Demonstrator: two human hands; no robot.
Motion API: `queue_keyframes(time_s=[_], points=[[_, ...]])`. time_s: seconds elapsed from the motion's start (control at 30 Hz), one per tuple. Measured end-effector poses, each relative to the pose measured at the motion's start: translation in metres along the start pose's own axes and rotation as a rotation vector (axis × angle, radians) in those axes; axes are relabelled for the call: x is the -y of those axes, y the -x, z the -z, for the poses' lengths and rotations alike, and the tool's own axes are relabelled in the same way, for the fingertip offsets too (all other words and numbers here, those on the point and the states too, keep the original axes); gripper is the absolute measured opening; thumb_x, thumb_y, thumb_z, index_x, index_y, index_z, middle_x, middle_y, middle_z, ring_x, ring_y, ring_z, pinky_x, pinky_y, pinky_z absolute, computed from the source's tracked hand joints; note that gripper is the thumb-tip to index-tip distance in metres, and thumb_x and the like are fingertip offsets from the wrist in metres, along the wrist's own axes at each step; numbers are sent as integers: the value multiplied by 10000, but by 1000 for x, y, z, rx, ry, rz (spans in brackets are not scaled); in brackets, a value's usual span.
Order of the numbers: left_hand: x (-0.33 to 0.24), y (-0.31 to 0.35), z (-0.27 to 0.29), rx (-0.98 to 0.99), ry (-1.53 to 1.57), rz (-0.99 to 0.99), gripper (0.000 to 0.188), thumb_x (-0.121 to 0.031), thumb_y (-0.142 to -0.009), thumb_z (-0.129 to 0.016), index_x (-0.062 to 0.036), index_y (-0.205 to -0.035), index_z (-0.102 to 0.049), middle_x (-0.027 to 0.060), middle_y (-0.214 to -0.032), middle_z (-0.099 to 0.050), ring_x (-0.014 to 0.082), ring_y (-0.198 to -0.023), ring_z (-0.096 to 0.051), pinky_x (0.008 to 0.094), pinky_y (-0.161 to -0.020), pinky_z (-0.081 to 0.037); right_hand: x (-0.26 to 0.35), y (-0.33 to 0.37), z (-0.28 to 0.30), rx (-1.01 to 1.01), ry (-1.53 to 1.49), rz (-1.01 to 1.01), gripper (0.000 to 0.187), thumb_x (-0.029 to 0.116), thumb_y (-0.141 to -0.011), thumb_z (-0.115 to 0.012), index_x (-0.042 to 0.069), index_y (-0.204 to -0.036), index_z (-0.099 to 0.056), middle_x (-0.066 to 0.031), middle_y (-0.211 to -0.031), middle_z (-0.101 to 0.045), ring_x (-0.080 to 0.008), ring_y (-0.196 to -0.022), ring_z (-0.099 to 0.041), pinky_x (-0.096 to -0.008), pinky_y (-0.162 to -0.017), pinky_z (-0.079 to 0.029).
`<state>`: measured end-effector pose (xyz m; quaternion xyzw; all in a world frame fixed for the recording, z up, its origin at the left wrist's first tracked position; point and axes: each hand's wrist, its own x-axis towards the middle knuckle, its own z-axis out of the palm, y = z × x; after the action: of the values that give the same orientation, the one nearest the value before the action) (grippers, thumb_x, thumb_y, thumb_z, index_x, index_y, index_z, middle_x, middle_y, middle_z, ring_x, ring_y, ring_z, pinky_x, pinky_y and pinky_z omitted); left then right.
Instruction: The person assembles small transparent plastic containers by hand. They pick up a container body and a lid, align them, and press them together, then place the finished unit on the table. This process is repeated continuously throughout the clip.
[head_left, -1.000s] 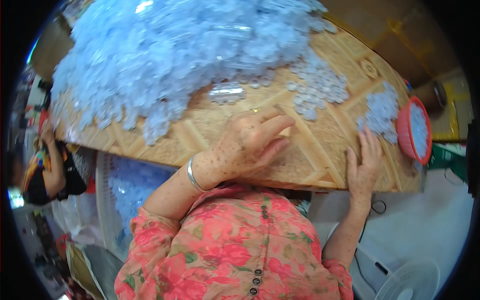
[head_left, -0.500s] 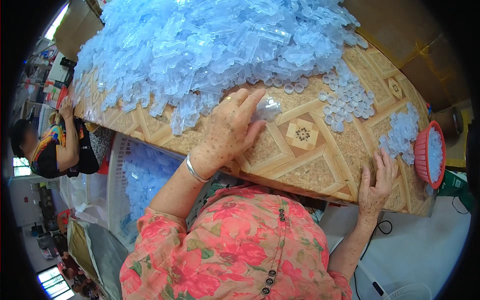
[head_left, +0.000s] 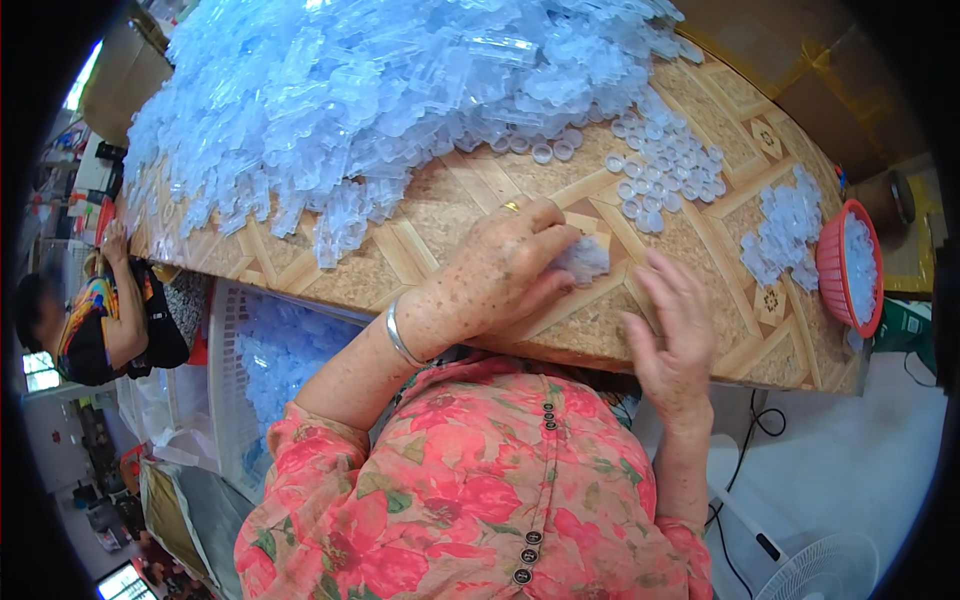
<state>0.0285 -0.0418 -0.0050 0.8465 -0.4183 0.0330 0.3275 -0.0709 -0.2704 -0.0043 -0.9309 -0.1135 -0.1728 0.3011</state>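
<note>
My left hand [head_left: 500,268], with a ring and a silver bangle, is above the near part of the table. Its thumb and fingers are closed on a clear plastic piece [head_left: 588,260]; the piece's exact kind does not show. To its right, my right hand [head_left: 676,345] is at the table's near edge with fingers apart and nothing visible in it. A large heap of clear bluish plastic pieces [head_left: 390,100] covers the far left and middle of the table. Small round clear plastic cups or caps [head_left: 670,172] lie in a loose cluster beyond my right hand.
A red plastic basket [head_left: 830,262] of clear pieces stands at the table's right edge, beside a small pile of them [head_left: 785,230]. Left below the table is a white crate [head_left: 222,365] of similar pieces. Another person [head_left: 105,310] sits at the far left. A fan [head_left: 825,565] stands lower right.
My left hand has moved right and nearer, away from the heap, with the plastic piece. My right hand has lifted off the right side of the table and come left toward it.
</note>
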Motion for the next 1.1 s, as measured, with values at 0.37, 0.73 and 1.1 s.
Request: queue_keyframes(time_s=[0.37,0.73,1.1], points=[[-16,-17,-13,10,239,-55,284,-73,-859,-712,-10,-1131,-660,168,-1070,-640,371,-939,-658,429,-791,-544,-11,-8,-9,48,-87,-7,389,44,-815,-745,28,-1197,-674,-150,-1140,-680,-336,-1025,-638,-422,-894,-513],[-12,-34,-32,-39,226,-141,329,-44,-845,-725,5,-1162,-652,172,-1143,-639,366,-1009,-648,420,-850,-538,-29,-6,16,-39,-155,-357,282,91,-902,-729,15,-1171,-698,-115,-913,-690,-199,-691,-622,-334,-652,-516],[-12,-33,-34,-77,160,-198,613,-178,-683,-855,-11,-1227,-629,163,-1198,-613,394,-1148,-583,467,-965,-500,-23,-1,21,59,57,-177,494,204,-700,-859,31,-1131,-692,-113,-1079,-668,-311,-1018,-630,-425,-886,-493]])
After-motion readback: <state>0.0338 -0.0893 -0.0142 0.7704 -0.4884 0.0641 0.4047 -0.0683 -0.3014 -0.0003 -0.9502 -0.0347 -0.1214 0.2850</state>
